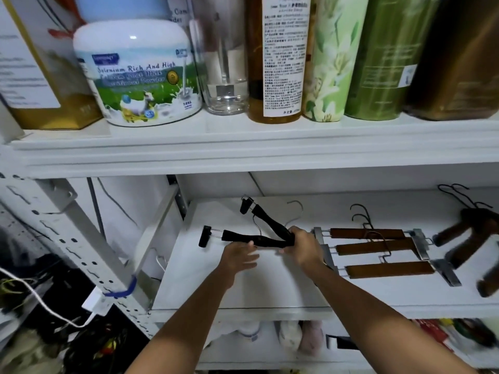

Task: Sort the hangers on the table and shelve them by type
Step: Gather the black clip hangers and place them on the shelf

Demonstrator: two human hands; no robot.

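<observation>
Two black hangers (243, 237) are over the left part of the middle shelf (243, 292); whether they rest on it is unclear. They meet at their right ends and fan leftward in a V. One runs nearly level, the other slants back toward the rear wall, and each ends in a clip. The right hand (302, 245) is clamped round the joined ends, so both long axes stretch left from the grip. The left hand (239, 256), fingers loose and spread, sits just under the level hanger's middle and looks the nearer one for closing the V. Three wooden hangers (375, 248) lie just right of the grip, with darker, blurred ones (469, 233) beyond.
</observation>
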